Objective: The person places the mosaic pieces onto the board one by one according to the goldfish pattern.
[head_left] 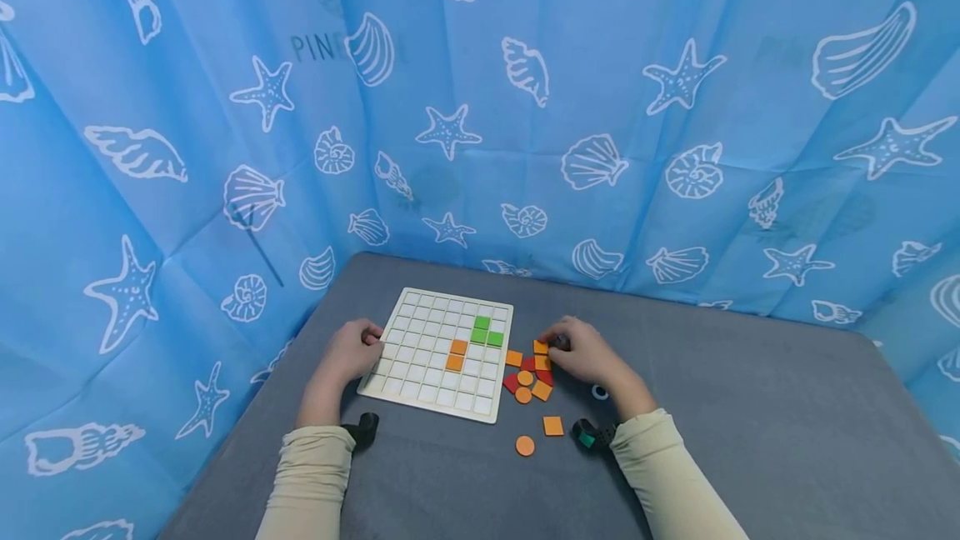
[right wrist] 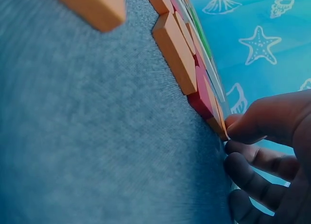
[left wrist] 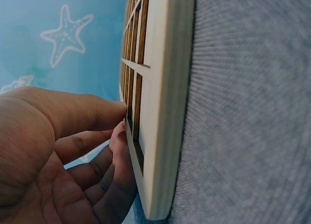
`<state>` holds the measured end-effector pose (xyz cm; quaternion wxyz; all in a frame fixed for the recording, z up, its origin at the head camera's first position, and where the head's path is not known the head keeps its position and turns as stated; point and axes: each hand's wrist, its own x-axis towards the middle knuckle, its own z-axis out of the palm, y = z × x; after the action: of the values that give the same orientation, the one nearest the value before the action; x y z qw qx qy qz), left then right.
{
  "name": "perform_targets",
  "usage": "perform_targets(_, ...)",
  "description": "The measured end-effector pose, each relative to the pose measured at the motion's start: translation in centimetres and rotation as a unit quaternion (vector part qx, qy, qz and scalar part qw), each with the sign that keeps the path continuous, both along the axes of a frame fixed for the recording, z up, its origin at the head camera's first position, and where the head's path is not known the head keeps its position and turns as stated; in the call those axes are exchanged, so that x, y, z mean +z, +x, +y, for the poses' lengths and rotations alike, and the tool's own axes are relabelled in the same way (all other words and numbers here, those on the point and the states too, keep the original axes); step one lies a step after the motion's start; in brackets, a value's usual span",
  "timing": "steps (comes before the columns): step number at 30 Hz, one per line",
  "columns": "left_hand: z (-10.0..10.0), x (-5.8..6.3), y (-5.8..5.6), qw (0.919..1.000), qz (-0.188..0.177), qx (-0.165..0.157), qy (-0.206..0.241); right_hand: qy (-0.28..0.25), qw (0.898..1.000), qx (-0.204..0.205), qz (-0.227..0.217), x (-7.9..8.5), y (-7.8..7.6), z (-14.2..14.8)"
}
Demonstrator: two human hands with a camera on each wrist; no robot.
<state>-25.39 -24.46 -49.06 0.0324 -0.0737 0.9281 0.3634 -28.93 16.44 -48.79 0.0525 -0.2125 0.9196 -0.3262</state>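
A pale wooden grid board (head_left: 427, 406) lies on the grey table, with several green squares (head_left: 481, 334) and two orange squares (head_left: 454, 362) in its cells. My left hand (head_left: 352, 350) pinches the board's left edge, thumb on top and fingers at the side, as the left wrist view shows. To the right of the board is a pile of orange and red tiles (head_left: 528, 364). At its far right side my right hand (head_left: 587, 350) pinches an orange square tile (head_left: 540, 347) between thumb and fingertips. In the right wrist view, that thumb (right wrist: 250, 123) meets the tile's edge.
Nearer the front lie a loose orange square (head_left: 552, 426) and an orange disc (head_left: 525, 446). A small white ring-shaped thing (head_left: 599, 392) is by the right wrist. Behind the grey table (head_left: 750, 407) hangs a blue curtain (head_left: 480, 190) with white shell prints.
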Motion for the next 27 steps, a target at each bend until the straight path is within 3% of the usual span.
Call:
perform_targets(15,0.05,0.16,0.02,1.0000,-0.002,-0.005,0.003,0.002,1.000,-0.026,-0.004,-0.27,-0.12,-0.01)
perform_targets(27,-0.03,0.17,0.10,1.0000,-0.001,0.000,0.000,0.005,1.000,-0.019,0.005,-0.33,-0.08,-0.01)
